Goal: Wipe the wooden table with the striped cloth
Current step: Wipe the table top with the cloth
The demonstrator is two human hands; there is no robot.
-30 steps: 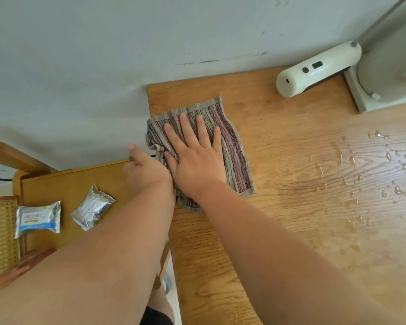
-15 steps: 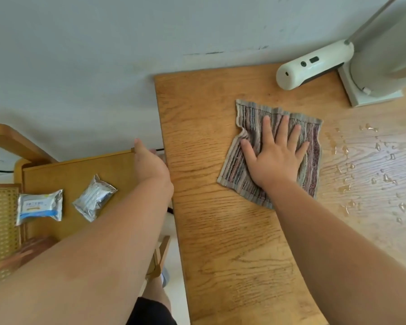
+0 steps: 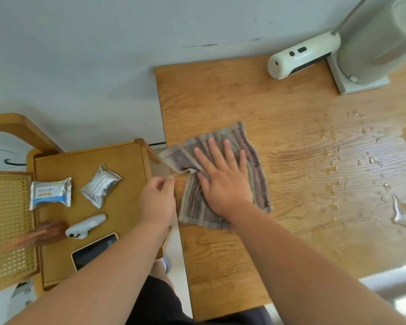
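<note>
Striped cloth [image 3: 256,165] on wooden table [image 3: 244,95] beneath flat, spread-fingered right hand [image 3: 223,184]; left hand [image 3: 157,198] loosely curled, empty, just beside.

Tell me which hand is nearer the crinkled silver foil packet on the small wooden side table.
Left. The left hand is just right of the crinkled silver foil packet; the right hand lies farther right, flat on the striped cloth.
</note>
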